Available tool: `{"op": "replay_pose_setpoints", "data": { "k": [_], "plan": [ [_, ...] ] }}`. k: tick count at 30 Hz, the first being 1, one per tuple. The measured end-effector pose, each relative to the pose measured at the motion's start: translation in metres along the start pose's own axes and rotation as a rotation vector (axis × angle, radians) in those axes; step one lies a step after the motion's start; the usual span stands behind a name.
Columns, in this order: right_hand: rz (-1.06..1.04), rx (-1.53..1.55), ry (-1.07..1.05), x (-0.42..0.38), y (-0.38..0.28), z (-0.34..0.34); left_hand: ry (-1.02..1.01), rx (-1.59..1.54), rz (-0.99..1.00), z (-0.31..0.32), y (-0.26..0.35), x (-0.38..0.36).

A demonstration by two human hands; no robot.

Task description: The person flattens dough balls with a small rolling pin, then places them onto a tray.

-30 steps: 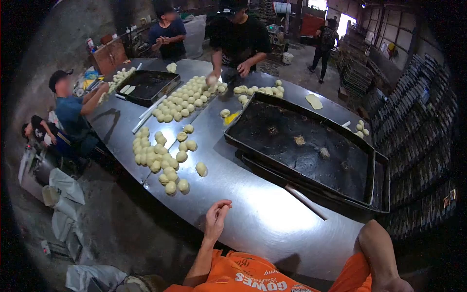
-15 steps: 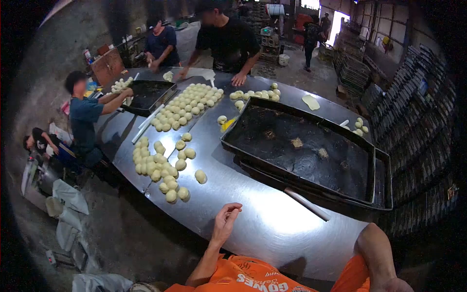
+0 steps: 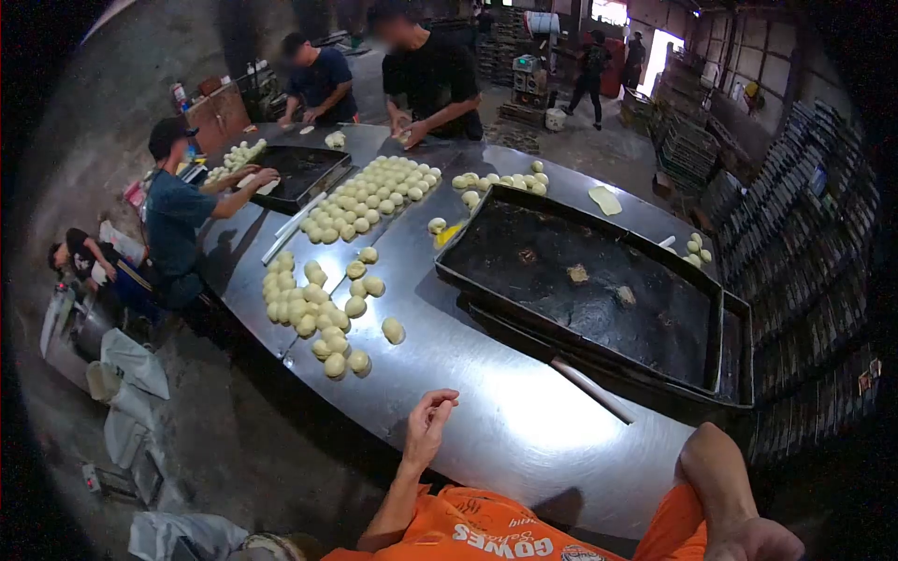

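My left hand (image 3: 431, 418) hovers at the near edge of the steel table (image 3: 449, 360), its fingers loosely bent and slightly apart, holding nothing. Nearest to it on the left are pale dough balls (image 3: 310, 299) in a loose cluster, with one single dough ball (image 3: 393, 330) set apart. My right arm is bent at the elbow, and my right hand (image 3: 756, 540) is at the bottom right corner, its fingers cut off by the frame edge. A large, dark, oiled baking tray (image 3: 580, 280) lies ahead of me, stacked on another. A rolling pin (image 3: 591, 390) rests before it.
Farther back are rows of dough balls (image 3: 374, 198), a flat dough piece (image 3: 605, 200) and a yellow scraper (image 3: 447, 235). A co-worker (image 3: 432, 89) in black handles dough across the table; another (image 3: 178, 220) works by a second tray (image 3: 301, 173). Tray racks (image 3: 795, 243) stand at right.
The camera view has shifted slightly. The co-worker in black has brought both hands together over dough. My right hand shows more at the bottom edge; my left hand has barely moved.
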State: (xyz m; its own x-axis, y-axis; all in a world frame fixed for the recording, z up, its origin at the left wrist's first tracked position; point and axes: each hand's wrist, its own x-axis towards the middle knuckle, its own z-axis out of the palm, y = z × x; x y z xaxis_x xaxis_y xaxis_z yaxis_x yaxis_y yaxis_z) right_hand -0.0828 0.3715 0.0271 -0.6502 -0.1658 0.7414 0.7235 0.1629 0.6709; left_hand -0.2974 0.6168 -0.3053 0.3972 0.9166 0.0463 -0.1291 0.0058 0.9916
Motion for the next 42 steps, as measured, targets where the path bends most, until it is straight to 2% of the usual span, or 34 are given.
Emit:
{"op": "replay_pose_setpoints", "data": {
  "k": [1,5,7,17,22,25,28,33,36,38,42],
  "plan": [
    [0.02,-0.161,0.209,-0.001,-0.003,0.023,0.018,-0.017,0.002,-0.001,0.001,-0.002],
    [0.014,-0.141,0.157,-0.003,-0.006,0.025,0.06,-0.048,0.01,-0.005,0.002,-0.006],
    [-0.025,-0.152,0.242,-0.005,-0.006,0.031,0.068,-0.034,0.0,-0.008,0.0,-0.008],
    [-0.016,-0.093,0.258,-0.005,-0.02,0.047,0.07,-0.041,-0.032,-0.014,-0.003,-0.013],
    [0.075,-0.105,0.124,-0.011,-0.023,0.049,0.06,-0.026,-0.063,-0.015,-0.003,-0.014],
    [0.018,-0.094,0.144,-0.023,-0.018,0.057,0.048,-0.007,-0.073,-0.011,-0.001,-0.012],
    [0.09,-0.063,0.082,-0.031,-0.017,0.063,0.037,0.02,-0.065,-0.012,-0.001,-0.007],
    [0.085,-0.074,0.15,-0.049,-0.008,0.063,0.05,0.04,-0.073,-0.004,-0.001,0.005],
    [0.114,-0.083,0.096,-0.058,-0.005,0.061,0.044,0.041,-0.09,0.005,0.0,0.014],
    [0.185,-0.173,0.137,-0.063,-0.006,0.063,-0.017,0.039,-0.098,0.011,-0.003,0.02],
    [0.143,-0.192,0.167,-0.066,0.002,0.06,-0.085,0.061,-0.085,0.025,0.001,0.031]
  ]
}}
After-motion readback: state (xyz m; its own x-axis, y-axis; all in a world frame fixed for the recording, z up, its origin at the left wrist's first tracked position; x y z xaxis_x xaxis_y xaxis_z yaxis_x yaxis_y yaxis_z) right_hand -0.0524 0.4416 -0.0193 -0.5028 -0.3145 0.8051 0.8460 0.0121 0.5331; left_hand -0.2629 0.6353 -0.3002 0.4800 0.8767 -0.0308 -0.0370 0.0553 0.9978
